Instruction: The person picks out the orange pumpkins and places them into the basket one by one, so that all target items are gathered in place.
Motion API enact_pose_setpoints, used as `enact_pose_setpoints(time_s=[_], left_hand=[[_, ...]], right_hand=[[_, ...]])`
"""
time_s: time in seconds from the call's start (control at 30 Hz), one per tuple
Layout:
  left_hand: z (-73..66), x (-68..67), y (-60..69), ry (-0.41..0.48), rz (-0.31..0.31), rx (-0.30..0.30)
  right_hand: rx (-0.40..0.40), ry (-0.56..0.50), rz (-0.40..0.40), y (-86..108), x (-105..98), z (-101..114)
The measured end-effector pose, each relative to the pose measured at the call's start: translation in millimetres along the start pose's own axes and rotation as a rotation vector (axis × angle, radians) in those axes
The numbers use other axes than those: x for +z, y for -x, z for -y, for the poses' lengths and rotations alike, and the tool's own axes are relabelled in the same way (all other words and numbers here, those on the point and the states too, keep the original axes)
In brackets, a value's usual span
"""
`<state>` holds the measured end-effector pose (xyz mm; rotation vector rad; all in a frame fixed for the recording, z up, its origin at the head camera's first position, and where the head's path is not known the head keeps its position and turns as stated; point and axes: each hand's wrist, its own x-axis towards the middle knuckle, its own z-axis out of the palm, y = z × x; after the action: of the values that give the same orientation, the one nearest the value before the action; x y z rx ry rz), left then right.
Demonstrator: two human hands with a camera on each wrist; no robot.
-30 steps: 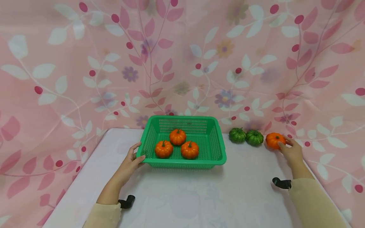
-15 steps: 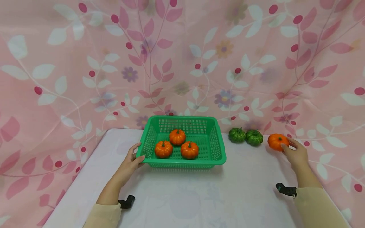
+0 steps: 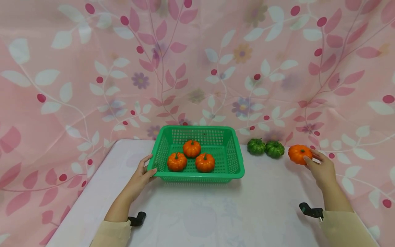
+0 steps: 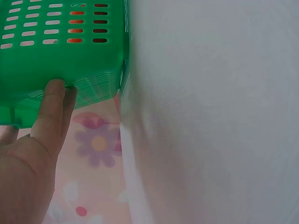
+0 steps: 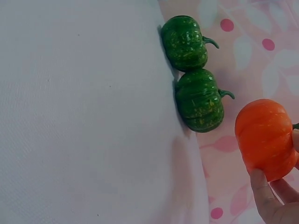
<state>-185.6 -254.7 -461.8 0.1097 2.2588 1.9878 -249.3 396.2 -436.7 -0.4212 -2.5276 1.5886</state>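
My right hand (image 3: 321, 168) grips an orange pumpkin (image 3: 298, 154) near the table's right edge; in the right wrist view the same pumpkin (image 5: 264, 140) shows a gap from the table. Just left of it, two green pumpkins (image 3: 256, 146) (image 3: 275, 149) sit side by side against the backdrop. At the middle of the table stands a green plastic basket (image 3: 197, 175) holding three orange pumpkins (image 3: 177, 162) (image 3: 192, 148) (image 3: 205, 162). My left hand (image 3: 140, 178) holds the basket's left front corner, thumb over the rim. From the left wrist, its fingers (image 4: 51, 112) touch the basket's outer wall.
A white cloth covers the table (image 3: 197, 212). Behind it hangs a pink floral curtain (image 3: 197, 68), close to the basket's back and the green pumpkins. Black wrist mounts (image 3: 137, 219) (image 3: 311, 210) stick out inward from both sleeves.
My right hand has lifted the orange pumpkin slightly and shifted it a little right and toward me, apart from the green ones. The left hand and basket stay put.
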Motion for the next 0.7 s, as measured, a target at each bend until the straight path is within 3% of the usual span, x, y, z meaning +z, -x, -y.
enact_pose_setpoints(time_s=[0.7], left_hand=[[-1.5, 1.5, 0.9, 0.007, -0.001, 0.002]], right_hand=[[-0.131, -0.049, 0.054, 27.6, 12.3, 35.4]])
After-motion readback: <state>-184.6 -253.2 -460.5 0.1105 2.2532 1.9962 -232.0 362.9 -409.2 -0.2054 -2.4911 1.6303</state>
